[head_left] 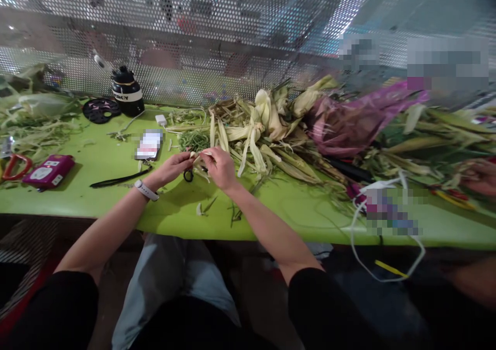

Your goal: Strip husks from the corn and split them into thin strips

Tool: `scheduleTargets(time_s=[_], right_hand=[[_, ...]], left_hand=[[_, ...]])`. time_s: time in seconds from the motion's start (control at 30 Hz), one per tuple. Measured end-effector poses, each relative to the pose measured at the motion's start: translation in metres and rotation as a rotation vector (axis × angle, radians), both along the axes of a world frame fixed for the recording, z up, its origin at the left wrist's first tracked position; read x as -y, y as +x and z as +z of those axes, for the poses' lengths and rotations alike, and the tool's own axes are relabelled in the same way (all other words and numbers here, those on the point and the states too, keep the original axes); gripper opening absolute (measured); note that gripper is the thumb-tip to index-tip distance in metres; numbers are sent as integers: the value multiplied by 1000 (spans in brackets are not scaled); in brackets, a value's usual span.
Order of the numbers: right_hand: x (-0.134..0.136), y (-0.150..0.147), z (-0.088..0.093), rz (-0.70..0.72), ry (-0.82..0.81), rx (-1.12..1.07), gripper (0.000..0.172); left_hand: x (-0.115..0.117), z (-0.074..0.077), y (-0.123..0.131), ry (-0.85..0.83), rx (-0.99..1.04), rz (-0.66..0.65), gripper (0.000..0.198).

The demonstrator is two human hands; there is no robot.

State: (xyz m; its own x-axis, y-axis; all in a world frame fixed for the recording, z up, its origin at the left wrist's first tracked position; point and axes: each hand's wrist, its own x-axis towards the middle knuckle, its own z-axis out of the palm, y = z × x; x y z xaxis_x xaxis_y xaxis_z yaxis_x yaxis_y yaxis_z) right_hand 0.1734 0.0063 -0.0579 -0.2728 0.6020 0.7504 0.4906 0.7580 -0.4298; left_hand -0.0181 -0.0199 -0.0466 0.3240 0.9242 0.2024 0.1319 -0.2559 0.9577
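My left hand, with a white band on its wrist, is closed in a pinch on a pale strip of corn husk. The fingers of my right hand are pinched on the same strip from the other side. Just below the hands shows a small black ring, perhaps a scissor handle. A tangle of thin green strips lies right behind the fingers. To the right spreads a large heap of dry corn husks. Small husk scraps lie on the green tabletop in front.
A lit phone, a black strap, a purple box and a dark jug stand or lie leftward. At right are a pink plastic bag, a white cable and another person's hand. Perforated metal rises behind.
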Motion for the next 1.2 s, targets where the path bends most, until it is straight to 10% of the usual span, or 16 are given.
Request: scheduleTargets(time_s=[0.57, 0.7, 0.83, 1.2], right_hand=[[5, -1, 9, 275, -679, -512, 60], [10, -1, 12, 518, -584, -467, 56], [9, -4, 7, 467, -359, -352, 30], [13, -4, 6, 559, -304, -210, 31]], left_hand=[[-2, 3, -1, -30, 159, 223, 29], [-1, 5, -1, -119, 233, 244, 25], [0, 5, 1, -165, 294, 224, 22], [2, 5, 1, -274, 332, 206, 24]])
